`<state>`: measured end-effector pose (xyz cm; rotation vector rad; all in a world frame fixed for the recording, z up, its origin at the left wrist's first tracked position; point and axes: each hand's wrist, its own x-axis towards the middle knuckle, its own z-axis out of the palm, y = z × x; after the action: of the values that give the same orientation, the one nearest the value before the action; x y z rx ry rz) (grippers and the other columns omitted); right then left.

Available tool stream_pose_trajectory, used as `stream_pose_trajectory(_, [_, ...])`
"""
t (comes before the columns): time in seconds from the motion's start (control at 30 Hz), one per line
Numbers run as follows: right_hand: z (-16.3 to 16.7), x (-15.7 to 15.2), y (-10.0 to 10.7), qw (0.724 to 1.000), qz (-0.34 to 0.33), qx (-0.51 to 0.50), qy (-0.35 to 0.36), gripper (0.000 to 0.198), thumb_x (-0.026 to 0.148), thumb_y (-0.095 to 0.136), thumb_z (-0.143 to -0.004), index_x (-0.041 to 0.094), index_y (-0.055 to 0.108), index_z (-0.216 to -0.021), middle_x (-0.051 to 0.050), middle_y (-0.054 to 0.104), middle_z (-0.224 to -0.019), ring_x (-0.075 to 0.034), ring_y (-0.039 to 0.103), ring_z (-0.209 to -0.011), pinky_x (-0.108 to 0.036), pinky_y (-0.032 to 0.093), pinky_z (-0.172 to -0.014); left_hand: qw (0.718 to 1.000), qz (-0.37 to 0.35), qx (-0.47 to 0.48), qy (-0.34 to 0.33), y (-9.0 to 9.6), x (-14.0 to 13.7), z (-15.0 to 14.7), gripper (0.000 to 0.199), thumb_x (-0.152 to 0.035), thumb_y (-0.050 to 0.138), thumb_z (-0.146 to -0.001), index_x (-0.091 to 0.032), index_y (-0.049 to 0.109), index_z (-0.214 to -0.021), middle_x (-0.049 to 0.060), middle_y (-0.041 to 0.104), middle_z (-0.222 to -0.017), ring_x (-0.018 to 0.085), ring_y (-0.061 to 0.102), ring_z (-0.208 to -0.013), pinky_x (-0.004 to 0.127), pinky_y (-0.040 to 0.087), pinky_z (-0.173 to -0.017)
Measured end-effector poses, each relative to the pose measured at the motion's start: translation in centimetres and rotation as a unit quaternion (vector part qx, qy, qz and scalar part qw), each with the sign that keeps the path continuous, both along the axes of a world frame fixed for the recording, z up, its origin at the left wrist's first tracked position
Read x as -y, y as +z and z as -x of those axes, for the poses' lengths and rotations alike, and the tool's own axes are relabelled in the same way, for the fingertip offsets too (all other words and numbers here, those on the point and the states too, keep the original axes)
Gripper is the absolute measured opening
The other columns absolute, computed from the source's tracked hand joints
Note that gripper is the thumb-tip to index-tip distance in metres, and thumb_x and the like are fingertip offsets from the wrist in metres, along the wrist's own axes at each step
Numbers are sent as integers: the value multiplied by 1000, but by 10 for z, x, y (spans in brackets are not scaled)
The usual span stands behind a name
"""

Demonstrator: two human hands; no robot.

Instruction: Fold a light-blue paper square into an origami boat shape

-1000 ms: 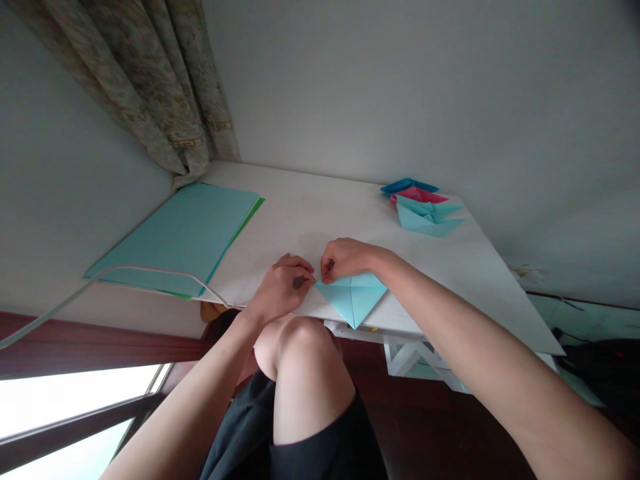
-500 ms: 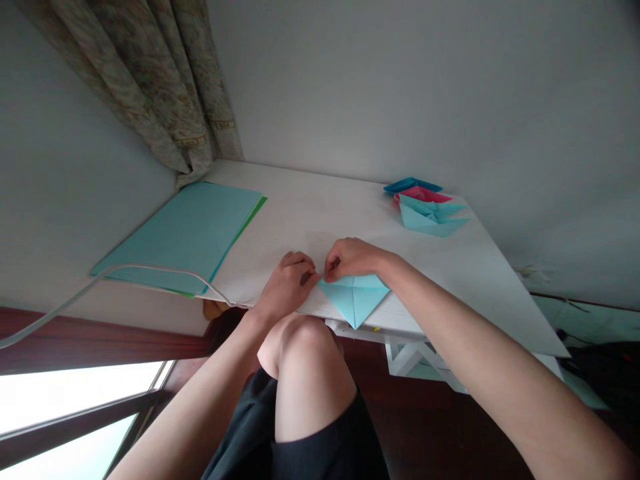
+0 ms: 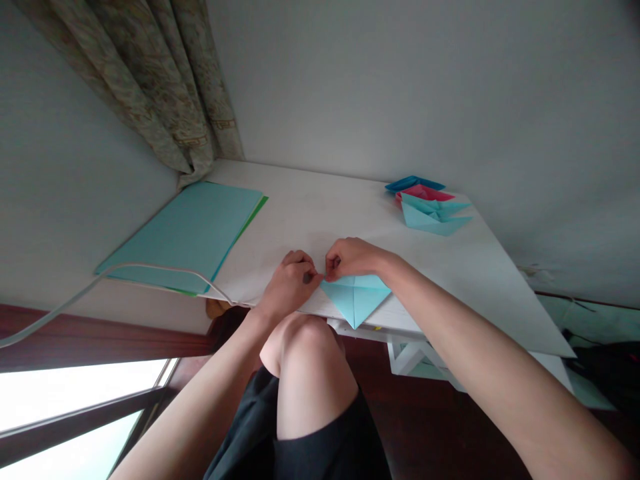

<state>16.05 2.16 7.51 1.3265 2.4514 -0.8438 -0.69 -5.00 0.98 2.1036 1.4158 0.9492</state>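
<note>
A light blue sheet of folding paper (image 3: 354, 300) lies at the front edge of the white table, creased down its middle, with one corner pointing towards me. My left hand (image 3: 294, 280) is closed, its thumb and fingertips pinching at the paper's left corner. Against the same corner, from above, my right hand (image 3: 347, 259) is closed with its fingers curled. It hides the upper left part of the paper, and the right wrist covers part of the far side. The fingertips of both hands almost meet.
Folded paper boats stand at the table's back right: a dark blue one (image 3: 414, 184), a pink one (image 3: 425, 193) and a light blue one (image 3: 435, 217). A stack of coloured paper (image 3: 185, 227) lies on the left, crossed by a white cable (image 3: 145, 265). A curtain (image 3: 165, 87) hangs behind.
The hands and the paper keep almost the same place; the left fingertips have shifted slightly right at the corner. The whole view has moved a little.
</note>
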Motion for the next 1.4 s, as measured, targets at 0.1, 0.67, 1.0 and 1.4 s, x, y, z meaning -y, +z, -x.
stream_pose_trajectory(0.1, [4, -1, 1, 1000, 13, 20, -2, 15, 30, 72, -65, 22, 75, -77, 1, 70, -70, -15, 61, -68, -23, 36, -56, 1000, 3, -20, 7, 2, -1, -1, 18, -14, 63, -81, -17, 62, -63, 4, 59, -81, 17, 58, -78, 29, 47, -75])
stream_pose_trajectory(0.67, [-2, -9, -5, 998, 47, -28, 19, 13, 30, 70, -69, 19, 73, -74, -1, 69, -69, -15, 60, -67, -24, 36, -56, 999, -1, 11, -42, 3, -1, 6, 12, -11, 63, -80, -17, 70, -73, 5, 64, -82, 18, 60, -82, 31, 48, -80])
stream_pose_trajectory(1.0, [-17, -6, -17, 984, 91, -152, -30, 15, 31, 70, -69, 16, 71, -72, -1, 67, -65, -15, 59, -65, -24, 38, -58, 1000, 5, -11, -22, 3, -2, 2, 13, -10, 62, -79, -17, 66, -70, 5, 62, -81, 18, 60, -81, 33, 48, -82])
stream_pose_trajectory(1.4, [-63, 38, -15, 913, 57, -276, -294, 32, 42, 76, -61, 16, 73, -80, -1, 65, -67, -16, 58, -63, -26, 42, -55, 999, -23, -5, -24, 3, 3, 1, 14, -10, 58, -82, -18, 65, -73, 5, 58, -84, 19, 57, -87, 32, 48, -82])
